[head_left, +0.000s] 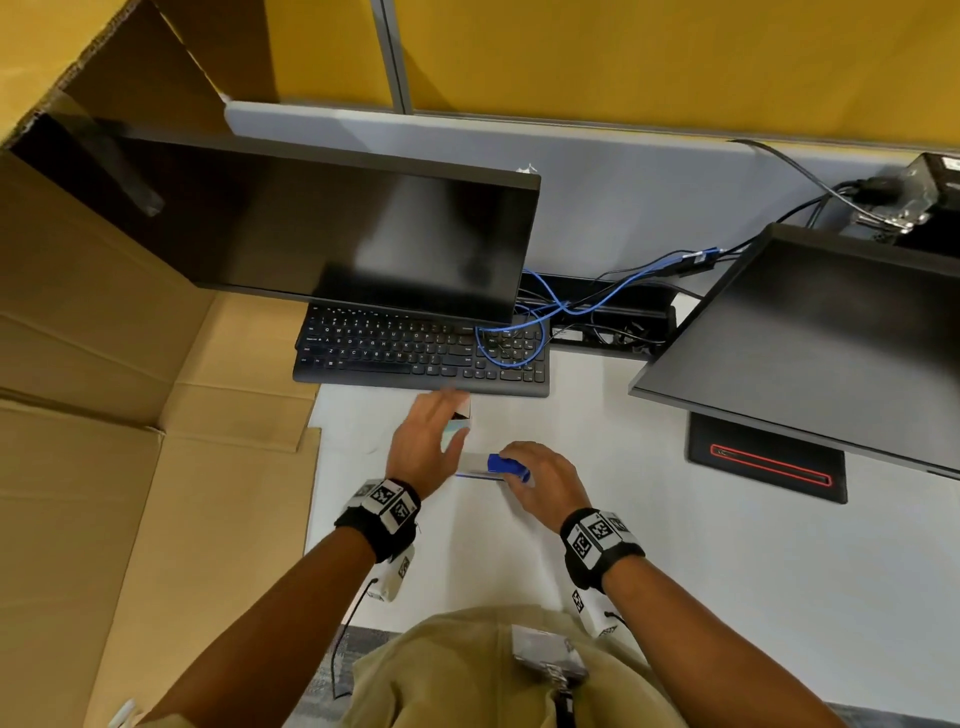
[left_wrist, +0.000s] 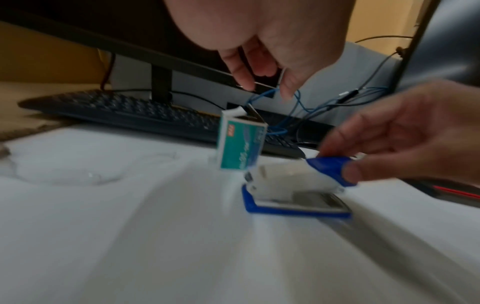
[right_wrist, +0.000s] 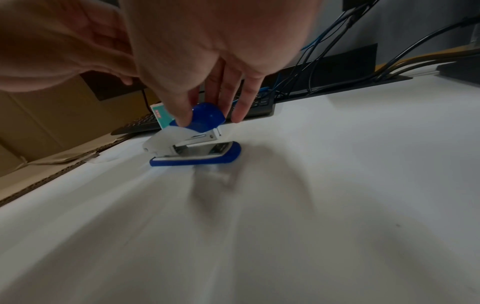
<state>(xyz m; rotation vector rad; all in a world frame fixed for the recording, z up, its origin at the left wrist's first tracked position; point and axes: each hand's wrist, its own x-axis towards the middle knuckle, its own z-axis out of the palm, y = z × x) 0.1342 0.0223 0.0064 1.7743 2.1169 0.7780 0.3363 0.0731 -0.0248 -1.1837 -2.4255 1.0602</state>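
A blue and white stapler (head_left: 506, 466) (left_wrist: 293, 197) (right_wrist: 194, 148) lies on the white desk (head_left: 675, 545). My right hand (head_left: 519, 467) (right_wrist: 205, 117) pinches its blue top cap between thumb and fingers, and the top is tilted up off the base. Just behind it a small teal staple box (head_left: 460, 426) (left_wrist: 241, 144) (right_wrist: 162, 115) stands on end with its top flap open. My left hand (head_left: 447, 415) (left_wrist: 265, 88) hovers over the box with loose fingers, apart from it in the left wrist view. The wrist views are blurred.
A black keyboard (head_left: 415, 353) with a blue cable (head_left: 519, 343) looped over it sits right behind the box, under a dark monitor (head_left: 311, 228). A second monitor (head_left: 810, 332) and a black pad (head_left: 769, 462) lie to the right, flattened cardboard (head_left: 104, 415) to the left.
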